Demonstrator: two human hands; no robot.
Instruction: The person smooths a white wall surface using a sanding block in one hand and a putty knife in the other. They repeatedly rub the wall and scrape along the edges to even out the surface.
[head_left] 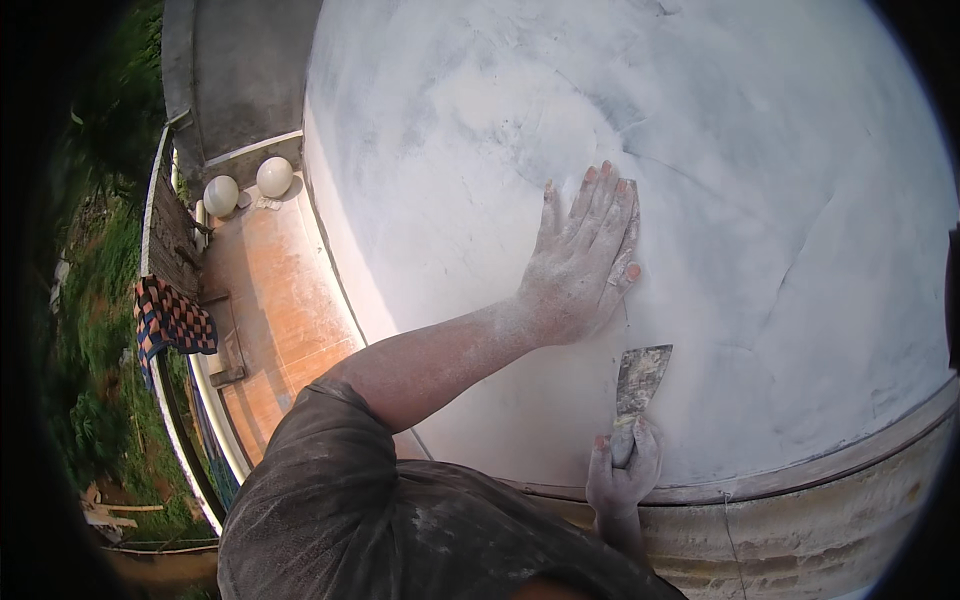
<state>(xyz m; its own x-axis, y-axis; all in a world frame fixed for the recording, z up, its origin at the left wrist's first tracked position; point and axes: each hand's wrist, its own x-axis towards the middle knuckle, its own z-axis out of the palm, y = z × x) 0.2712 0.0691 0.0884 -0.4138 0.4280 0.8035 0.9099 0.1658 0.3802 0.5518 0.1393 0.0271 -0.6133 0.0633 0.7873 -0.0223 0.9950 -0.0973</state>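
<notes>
My left hand [575, 275], coated in white dust, lies flat against a pale plastered wall [740, 230], fingers stretched upward. Beneath it is pressed a thin dusty sheet that looks like sandpaper [633, 205]; only its edge shows along the index finger and thumb, and the palm hides the rest. Lower down, my right hand [625, 480] is closed round the handle of a putty knife [642, 380]. Its flared metal blade, stained and smeared, points up and stands in front of the wall.
Two pale round globes [274, 177] rest in the far left corner of the orange tiled floor [270, 290]. A checked cloth [175, 318] hangs over the railing, with greenery beyond. Along the wall's lower edge runs a ledge [800, 465].
</notes>
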